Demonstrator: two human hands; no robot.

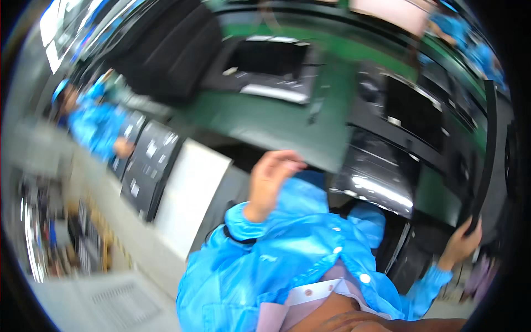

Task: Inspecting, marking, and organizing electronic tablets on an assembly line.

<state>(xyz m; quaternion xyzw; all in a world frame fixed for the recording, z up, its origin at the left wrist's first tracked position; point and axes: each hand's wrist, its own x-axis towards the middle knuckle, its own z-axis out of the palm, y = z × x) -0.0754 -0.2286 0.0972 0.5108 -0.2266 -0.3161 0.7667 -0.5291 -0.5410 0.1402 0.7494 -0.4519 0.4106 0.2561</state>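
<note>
R hand (462,243) is gripping a black panel (489,149) near its low end; L hand (271,180) is hanging empty, half-curled. Panel's looking stiff, prob. light; edges are offering best hold.

Illumination is bright overall, with burnt-out white streaks at the far left. The glossy black cover (376,166) carries hard white glare toward its near edge. The white board (191,188) at left reads pale and nearly featureless; the black stack (160,52) at far left sits dark, with little surface detail. Motion blur is general: the left hand (271,180) shows soft finger outlines, and the co-worker (94,122) at left is smeared. The blue jacket (265,249), near, is sharper, with sheen on its folds. The black strip (489,149) at right appears bowed; a dark vignette rings the view.
</note>
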